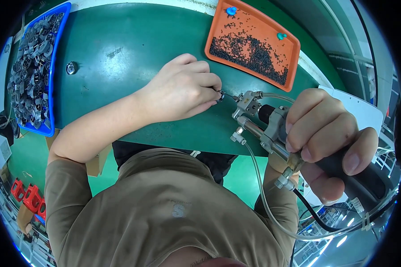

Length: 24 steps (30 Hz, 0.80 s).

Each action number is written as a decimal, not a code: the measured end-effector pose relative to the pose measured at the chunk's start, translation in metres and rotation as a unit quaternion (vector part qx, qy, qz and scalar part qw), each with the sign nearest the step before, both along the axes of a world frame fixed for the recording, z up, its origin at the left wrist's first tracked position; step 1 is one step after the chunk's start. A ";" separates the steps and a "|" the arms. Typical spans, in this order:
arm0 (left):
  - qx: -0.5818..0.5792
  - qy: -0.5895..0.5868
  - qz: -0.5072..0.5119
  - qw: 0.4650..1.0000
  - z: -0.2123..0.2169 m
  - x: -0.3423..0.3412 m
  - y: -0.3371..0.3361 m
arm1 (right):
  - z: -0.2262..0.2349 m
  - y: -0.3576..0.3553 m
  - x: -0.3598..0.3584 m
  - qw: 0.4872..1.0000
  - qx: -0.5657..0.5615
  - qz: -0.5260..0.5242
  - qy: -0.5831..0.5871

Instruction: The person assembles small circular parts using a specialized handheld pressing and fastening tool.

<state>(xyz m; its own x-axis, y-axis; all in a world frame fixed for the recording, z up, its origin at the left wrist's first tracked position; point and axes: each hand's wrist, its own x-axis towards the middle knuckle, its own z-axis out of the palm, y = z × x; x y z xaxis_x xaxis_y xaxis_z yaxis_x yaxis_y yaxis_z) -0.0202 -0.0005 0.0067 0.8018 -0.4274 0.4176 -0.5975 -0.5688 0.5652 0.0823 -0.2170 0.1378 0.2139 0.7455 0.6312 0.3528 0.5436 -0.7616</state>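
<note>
My left hand [182, 89] is closed over the table, pinching a small dark round part [220, 95] mostly hidden by my fingers. At that part ends the thin tip of a power screwdriver [254, 111], a metal-headed tool with a black body and tubes. Whether the tip touches the part I cannot tell. Around the screwdriver's dark body my right hand [327, 133] is wrapped, at the right of the table. A single small round part [71, 67], black and silver, lies on the table to the left, apart from both hands.
A blue bin [54, 66] piled with grey and dark parts stands at the far left. At the back right, an orange tray [216, 35] holds many tiny black screws and two blue-green knobs. A clear hose [259, 173] loops down from the tool over the green table's [133, 40] front edge.
</note>
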 end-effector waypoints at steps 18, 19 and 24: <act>0.019 -0.015 0.005 1.000 -0.002 -0.001 -0.001 | -0.002 0.001 -0.002 1.000 -0.001 -0.006 -0.007; 0.019 -0.020 0.005 1.000 -0.002 -0.002 -0.002 | -0.002 0.001 -0.001 1.000 -0.002 -0.003 -0.009; 0.021 -0.020 0.005 1.000 -0.004 -0.002 -0.001 | -0.001 0.002 0.000 1.000 -0.011 0.010 -0.008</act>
<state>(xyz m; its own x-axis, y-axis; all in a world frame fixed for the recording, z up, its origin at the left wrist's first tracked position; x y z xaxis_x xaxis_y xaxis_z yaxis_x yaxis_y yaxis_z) -0.0223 -0.0015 0.0026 0.7889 -0.4379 0.4312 -0.6137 -0.5979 0.5156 0.0826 -0.2149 0.1367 0.1890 0.7633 0.6178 0.3548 0.5336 -0.7677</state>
